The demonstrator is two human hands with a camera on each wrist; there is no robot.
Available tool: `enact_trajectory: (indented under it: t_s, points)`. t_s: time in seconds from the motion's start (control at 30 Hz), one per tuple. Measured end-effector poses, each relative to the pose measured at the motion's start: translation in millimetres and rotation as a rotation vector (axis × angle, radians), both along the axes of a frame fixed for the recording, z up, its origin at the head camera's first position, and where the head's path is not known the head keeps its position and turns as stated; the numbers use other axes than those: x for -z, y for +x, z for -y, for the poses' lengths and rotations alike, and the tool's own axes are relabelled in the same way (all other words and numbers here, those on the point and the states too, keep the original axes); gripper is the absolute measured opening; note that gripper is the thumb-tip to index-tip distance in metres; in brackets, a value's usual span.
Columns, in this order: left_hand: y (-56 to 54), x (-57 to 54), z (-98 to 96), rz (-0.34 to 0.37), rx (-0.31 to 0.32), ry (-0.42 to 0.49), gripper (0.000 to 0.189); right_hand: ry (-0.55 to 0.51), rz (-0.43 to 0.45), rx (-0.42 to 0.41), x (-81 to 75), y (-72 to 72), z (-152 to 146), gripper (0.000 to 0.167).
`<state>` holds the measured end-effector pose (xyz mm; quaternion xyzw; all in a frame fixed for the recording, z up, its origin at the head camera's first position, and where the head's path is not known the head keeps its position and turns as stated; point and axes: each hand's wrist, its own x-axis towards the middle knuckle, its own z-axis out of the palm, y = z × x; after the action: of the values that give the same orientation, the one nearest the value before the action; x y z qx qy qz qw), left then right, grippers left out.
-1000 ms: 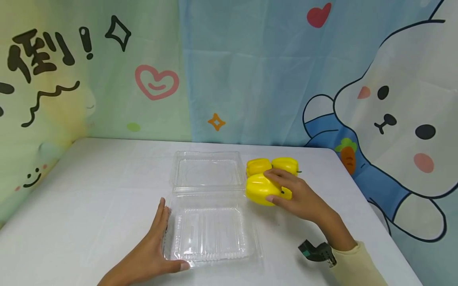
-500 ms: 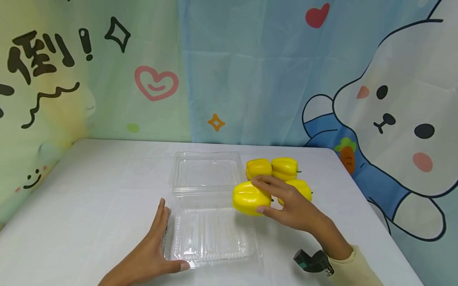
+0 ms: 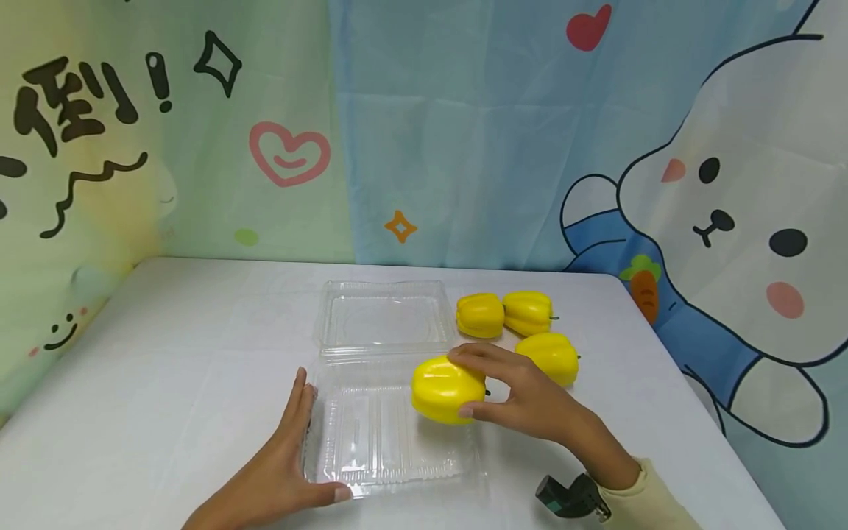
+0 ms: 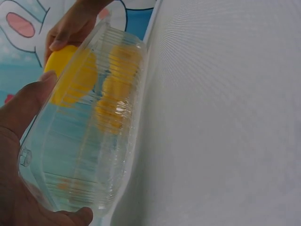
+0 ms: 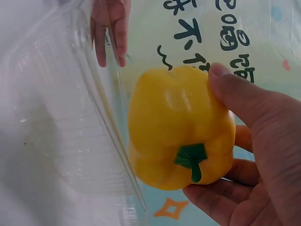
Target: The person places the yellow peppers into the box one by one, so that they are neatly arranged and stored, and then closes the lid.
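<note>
My right hand (image 3: 517,390) grips a yellow bell pepper (image 3: 442,390) between thumb and fingers. It holds the pepper above the right part of a clear plastic clamshell box (image 3: 391,471). In the right wrist view the pepper (image 5: 181,122) shows a green stem and stands beside the box wall. Fairly straight, the fingers of my left hand (image 3: 278,456) lie along the box's left side, with the thumb at its front edge. The left wrist view has this hand's thumb (image 4: 28,101) at the rim. The box's lid (image 3: 384,316) lies folded back, away from me.
Several more yellow bell peppers lie to the right of the lid: one (image 3: 480,315) beside it, one (image 3: 528,312) touching that, and one (image 3: 551,357) closer, behind my right hand. All stand on a white table (image 3: 165,368). A printed cloth (image 3: 457,147) hangs behind.
My right hand has carried the bell pepper left and toward me, from beside the other peppers to above the box. The left hand and the box have stayed in place.
</note>
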<state>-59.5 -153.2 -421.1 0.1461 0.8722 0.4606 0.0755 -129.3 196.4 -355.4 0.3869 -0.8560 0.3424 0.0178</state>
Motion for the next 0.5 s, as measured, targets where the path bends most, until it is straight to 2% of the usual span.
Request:
enact_trajectory:
  t_s: [0.17,0.4,0.5]
  points:
    - [0.6,-0.3,0.4,-0.015,0.01,-0.016,0.142,-0.003,0.042,-0.011,3.1,3.8,5,0.06]
    - [0.3,0.2,1.1,-0.025,0.002,-0.022,0.142,0.016,0.091,-0.089,8.1,6.1,12,0.059]
    - [-0.1,1.0,0.6,-0.026,0.001,-0.014,0.141,0.032,0.101,-0.099,8.7,5.9,14,0.062]
